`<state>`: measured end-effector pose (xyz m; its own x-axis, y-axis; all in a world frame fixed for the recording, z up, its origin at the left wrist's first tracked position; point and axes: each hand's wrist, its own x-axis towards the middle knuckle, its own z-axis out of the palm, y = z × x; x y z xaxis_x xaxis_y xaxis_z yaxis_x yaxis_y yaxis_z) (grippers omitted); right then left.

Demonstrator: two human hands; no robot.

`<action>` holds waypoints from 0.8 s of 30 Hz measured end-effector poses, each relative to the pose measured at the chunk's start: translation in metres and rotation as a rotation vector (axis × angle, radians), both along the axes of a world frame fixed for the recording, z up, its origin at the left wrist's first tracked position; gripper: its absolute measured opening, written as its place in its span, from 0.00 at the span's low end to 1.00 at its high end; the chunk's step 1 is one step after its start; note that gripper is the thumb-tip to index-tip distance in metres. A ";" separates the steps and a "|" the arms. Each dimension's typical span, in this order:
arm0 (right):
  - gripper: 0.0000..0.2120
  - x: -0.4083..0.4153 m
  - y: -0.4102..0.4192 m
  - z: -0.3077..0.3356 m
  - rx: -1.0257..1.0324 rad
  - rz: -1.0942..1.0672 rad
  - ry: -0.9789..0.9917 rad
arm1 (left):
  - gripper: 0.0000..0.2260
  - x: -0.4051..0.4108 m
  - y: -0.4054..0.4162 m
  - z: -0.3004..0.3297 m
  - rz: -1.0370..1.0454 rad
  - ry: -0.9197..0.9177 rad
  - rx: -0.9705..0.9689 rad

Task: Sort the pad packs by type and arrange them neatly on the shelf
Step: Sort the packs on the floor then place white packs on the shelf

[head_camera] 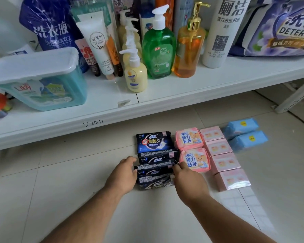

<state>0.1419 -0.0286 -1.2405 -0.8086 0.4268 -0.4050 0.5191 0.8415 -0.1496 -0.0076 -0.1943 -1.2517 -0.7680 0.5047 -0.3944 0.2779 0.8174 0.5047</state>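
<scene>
Pad packs lie in columns on the tiled floor below the white shelf [147,109]. Several dark navy packs [154,142] form the left column. Two pink bear-print packs [189,138] sit beside them, then several pale pink boxes [218,147], then two light blue packs [242,126] at the far right. My left hand [125,174] presses the left ends of the nearer navy packs [155,171]. My right hand [188,179] touches their right ends, its fingers curled around one pack's edge.
On the shelf stand a teal lidded Liby tub [40,79], tubes, a yellow pump bottle [135,74], a green pump bottle [158,50], an amber one [189,50], a white cleaner bottle [221,32] and detergent bags. A shelf leg [291,97] stands at right.
</scene>
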 end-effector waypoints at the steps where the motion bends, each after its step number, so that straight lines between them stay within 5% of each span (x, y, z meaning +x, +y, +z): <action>1: 0.14 0.002 -0.001 0.005 0.014 -0.001 -0.008 | 0.18 0.001 -0.002 0.005 -0.004 0.014 -0.024; 9: 0.21 0.027 -0.006 0.134 0.022 0.069 -0.118 | 0.28 0.038 -0.014 0.163 -0.187 0.119 -0.337; 15: 0.33 0.057 -0.005 0.346 -0.042 0.147 -0.155 | 0.32 0.080 -0.004 0.388 -0.268 0.098 -0.410; 24: 0.37 0.104 0.006 0.681 0.009 0.141 -0.060 | 0.32 0.130 0.004 0.728 -0.282 0.160 -0.339</action>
<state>0.2459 -0.0224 -0.5594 -0.8354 0.3143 -0.4509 0.4031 0.9080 -0.1139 0.1225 -0.1901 -0.5238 -0.6838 0.5654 -0.4613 0.5655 0.8101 0.1546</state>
